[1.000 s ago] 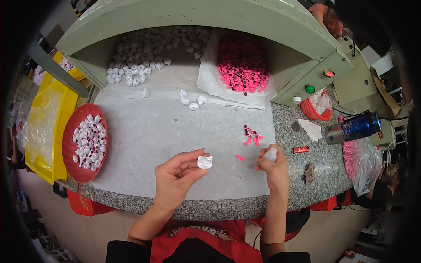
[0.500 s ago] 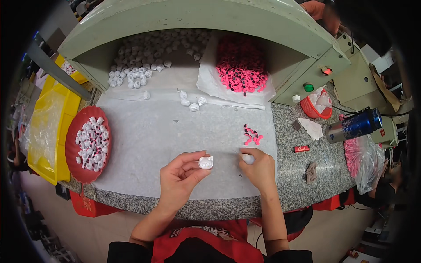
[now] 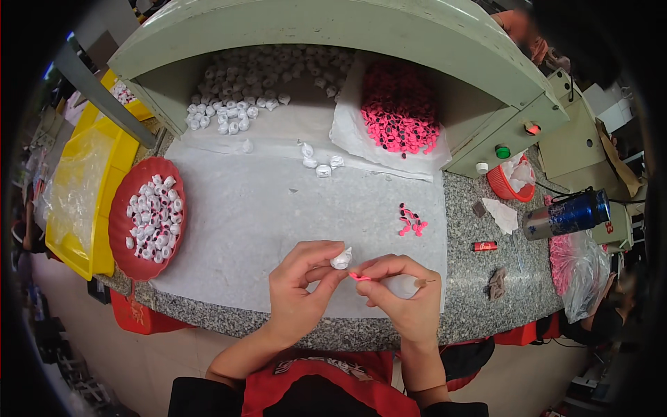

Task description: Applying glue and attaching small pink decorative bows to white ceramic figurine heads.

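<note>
— Hands? Report their state.
— Left hand (image 3: 302,281) pinches a small white piece (image 3: 340,260) in its fingers, raised above the table (image 3: 479,306) so it faces the other hand. Right hand (image 3: 399,292) grips a pink piece (image 3: 360,276) at the fingertips, touching the white one, and palms a small bottle (image 3: 406,285).
— Supplies?
— Loose pink pieces (image 3: 411,221) near; red tray (image 3: 121,229) left.

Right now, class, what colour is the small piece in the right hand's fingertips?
Pink piece, clearest in the head view.
</note>
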Action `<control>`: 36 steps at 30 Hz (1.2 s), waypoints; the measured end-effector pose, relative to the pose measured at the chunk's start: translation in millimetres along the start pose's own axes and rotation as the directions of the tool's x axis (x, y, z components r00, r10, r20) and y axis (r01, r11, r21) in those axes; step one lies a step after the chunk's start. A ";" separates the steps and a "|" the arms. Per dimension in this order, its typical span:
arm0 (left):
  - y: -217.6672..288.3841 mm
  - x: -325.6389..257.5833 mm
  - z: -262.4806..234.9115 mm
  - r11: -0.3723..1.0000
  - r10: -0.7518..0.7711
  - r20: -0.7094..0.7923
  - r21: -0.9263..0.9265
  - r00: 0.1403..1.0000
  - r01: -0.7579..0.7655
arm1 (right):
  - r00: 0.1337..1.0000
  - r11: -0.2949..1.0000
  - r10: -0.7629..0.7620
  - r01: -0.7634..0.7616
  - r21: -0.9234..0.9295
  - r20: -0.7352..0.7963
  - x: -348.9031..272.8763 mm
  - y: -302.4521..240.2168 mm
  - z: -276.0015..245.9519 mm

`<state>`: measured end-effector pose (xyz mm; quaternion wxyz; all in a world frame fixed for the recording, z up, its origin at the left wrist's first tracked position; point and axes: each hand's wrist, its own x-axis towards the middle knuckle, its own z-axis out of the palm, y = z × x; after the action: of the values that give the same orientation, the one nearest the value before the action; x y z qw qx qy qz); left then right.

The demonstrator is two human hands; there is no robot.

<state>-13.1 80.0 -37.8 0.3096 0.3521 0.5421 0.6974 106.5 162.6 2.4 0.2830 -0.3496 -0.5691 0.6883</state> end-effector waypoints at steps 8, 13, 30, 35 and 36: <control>4.4 -1.5 1.2 0.997 0.001 0.034 -0.071 0.999 0.002 | 0.990 0.989 -0.120 0.126 0.080 -0.077 6.6 30.2 2.6; 6.0 0.6 -9.1 0.987 -0.047 0.121 -0.150 0.992 0.065 | 0.986 0.986 -0.122 0.134 0.102 -0.115 4.8 33.6 7.0; 1.7 -3.2 0.8 0.954 0.183 0.126 0.214 0.975 -0.207 | 0.981 0.977 -0.192 0.192 -0.091 -0.001 2.8 22.4 -4.4; 0.1 -4.4 2.8 0.984 0.118 0.098 0.123 0.988 -0.129 | 0.973 0.970 -0.231 0.230 -0.085 -0.002 4.4 29.9 -5.8; -0.8 -4.8 3.4 0.984 0.117 0.098 0.124 0.988 -0.129 | 0.973 0.970 -0.230 0.229 -0.084 -0.001 5.5 31.5 -6.2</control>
<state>-7.6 78.1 -38.8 0.2664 0.4355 0.5490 0.6618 108.5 164.5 -30.0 0.3491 -0.2966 -0.6324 0.6247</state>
